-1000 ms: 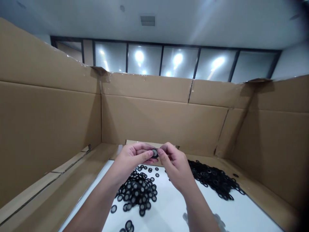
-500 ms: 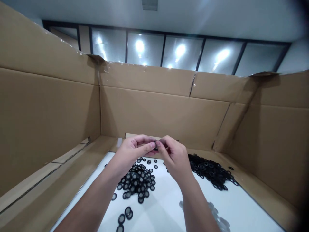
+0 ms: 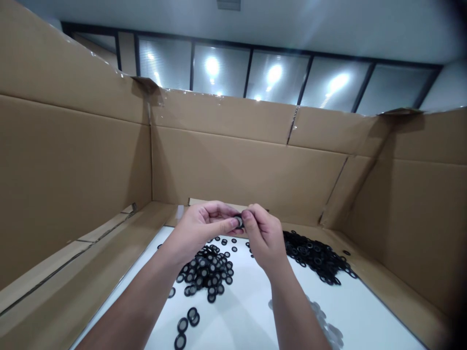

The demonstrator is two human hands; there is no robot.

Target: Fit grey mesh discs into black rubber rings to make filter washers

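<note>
Between my two hands is a small black ring with a pale grey disc (image 3: 239, 221) in its middle. My left hand (image 3: 207, 222) pinches its left side between thumb and fingers. Its right edge is gripped by the thumb and fingers of my right hand (image 3: 262, 231). Below my left hand lies a pile of black rings with grey centres (image 3: 207, 270). A heap of black open rings (image 3: 315, 255) spreads to the right of my right hand. Thin translucent discs (image 3: 324, 323) lie partly hidden behind my right forearm.
A white board (image 3: 241, 311) carries the piles, inside tall cardboard walls (image 3: 226, 165) at the back and both sides. Several filled rings (image 3: 183, 325) lie loose near the front left. One black ring (image 3: 346, 253) rests on cardboard beyond the board's right edge.
The ring between my hands has turned, and its grey face now shows where before it was mostly covered by my fingers. My right thumb has shifted slightly right and up.
</note>
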